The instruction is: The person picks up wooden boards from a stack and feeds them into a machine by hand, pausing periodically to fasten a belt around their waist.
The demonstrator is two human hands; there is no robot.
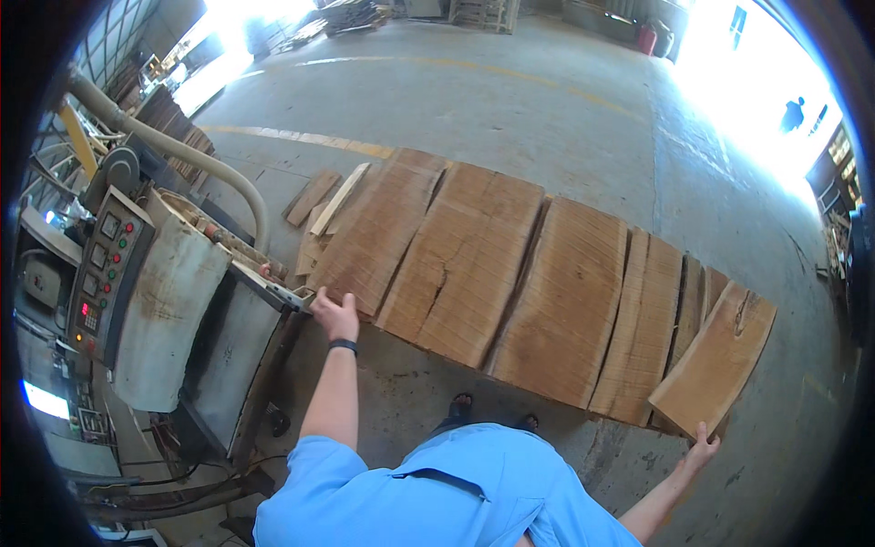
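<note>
A row of broad brown wooden boards lies side by side across the middle, several of them with dark gaps between. My left hand [335, 316] reaches the near corner of the leftmost board [383, 223], thumb and fingers apart, beside a metal bracket [290, 296] on the machine. At the right end, a lighter board [715, 360] lies slanted on top of narrower pieces. My right hand [702, 447] grips its near end, thumb on top; the fingers underneath are partly hidden. Between my hands lie a cracked board [463, 260] and another wide board [570, 301].
A machine with a control panel [105, 264] of coloured buttons stands at my left, a thick hose [219, 169] arching over it. Loose offcuts [314, 196] lie beyond the row's left end. Stacked wood [351, 15] is far back. A distant person [792, 115] stands in the bright doorway.
</note>
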